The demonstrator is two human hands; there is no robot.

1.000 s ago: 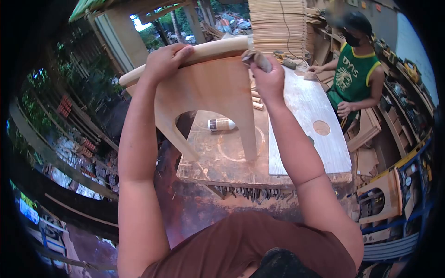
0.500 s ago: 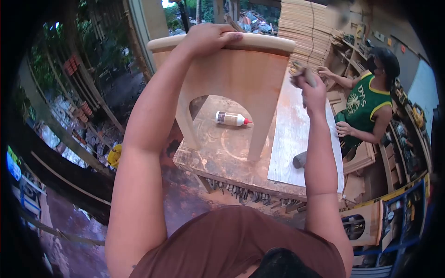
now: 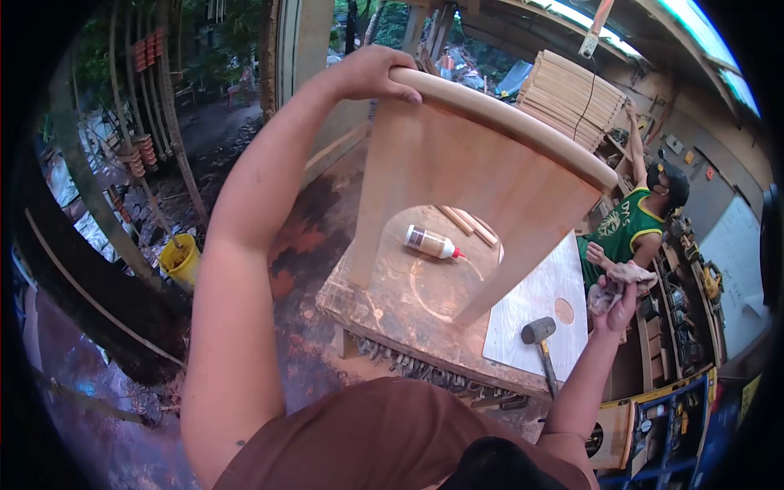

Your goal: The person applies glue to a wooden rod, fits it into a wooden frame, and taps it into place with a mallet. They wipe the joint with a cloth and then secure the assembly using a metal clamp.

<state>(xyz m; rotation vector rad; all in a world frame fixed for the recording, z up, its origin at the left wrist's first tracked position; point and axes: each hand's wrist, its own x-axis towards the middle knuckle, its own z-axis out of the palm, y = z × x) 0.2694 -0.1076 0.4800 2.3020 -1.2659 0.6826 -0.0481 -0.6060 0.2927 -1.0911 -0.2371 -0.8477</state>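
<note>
My left hand [image 3: 380,72] grips the near-left end of the rounded top edge of a wooden stool [image 3: 482,155], fingers over the edge. The stool stands upright on the workbench [image 3: 384,306], with an arched cut-out between its legs. Through that arch a white glue bottle [image 3: 429,242] with a red tip lies on its side. Off to the right, my right hand [image 3: 618,306] is raised away from the stool, its fingers closed around a crumpled pale rag [image 3: 630,276]. A rubber mallet [image 3: 539,331] rests on a light board [image 3: 523,347] below it.
A co-worker in a green jersey [image 3: 625,229] stands at the right, one arm reaching up beside a stack of wooden slats [image 3: 567,98]. Wooden sticks [image 3: 474,224] lie behind the bottle. A yellow bucket [image 3: 180,260] is at the left; tool shelves [image 3: 682,302] line the right.
My right hand has moved down and right, away from the stool's right end. My left hand stays on the top edge. The view has turned, and the co-worker's arm has gone up.
</note>
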